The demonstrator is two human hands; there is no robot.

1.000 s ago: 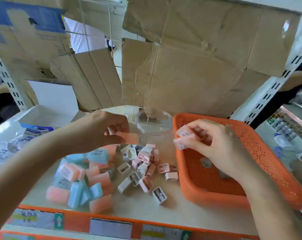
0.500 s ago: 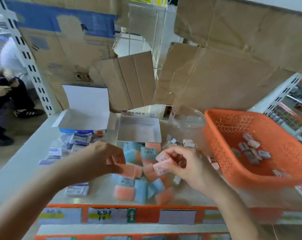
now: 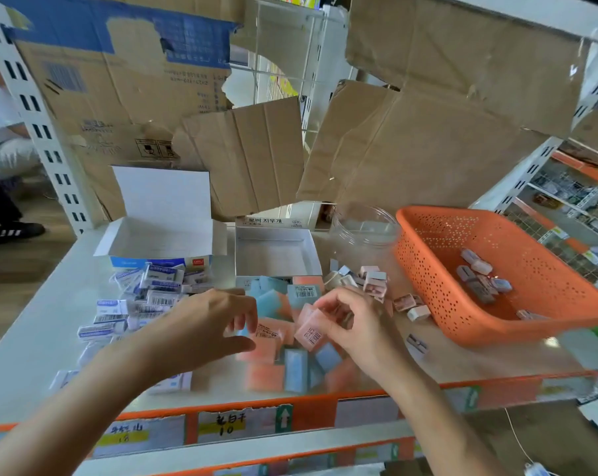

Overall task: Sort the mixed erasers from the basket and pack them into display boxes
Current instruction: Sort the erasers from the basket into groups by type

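Note:
A heap of pink and blue erasers (image 3: 292, 364) lies at the shelf's front middle. My right hand (image 3: 354, 326) hovers over it and pinches a pink eraser (image 3: 309, 330) with a barcode label. My left hand (image 3: 206, 326) hangs over the heap's left side, fingers loosely curved with the thumb apart from them; nothing is plainly held. The orange basket (image 3: 424, 266) on the right holds several small pieces (image 3: 479, 278). Two open white display boxes stand behind: a lidded one (image 3: 160, 235) and a square one (image 3: 277, 257), both showing bare insides.
White-and-blue wrapped erasers (image 3: 146, 297) are scattered at the left. Small pink and white pieces (image 3: 374, 283) lie between the heap and the basket. A clear round tub (image 3: 362, 231) stands behind them. Cardboard sheets (image 3: 428, 149) wall the back. A person sits at far left.
My right hand came from the basket to the heap, still pinching the pink eraser. My left hand dropped to the heap and its grip on a pink eraser loosened. The view swung left.

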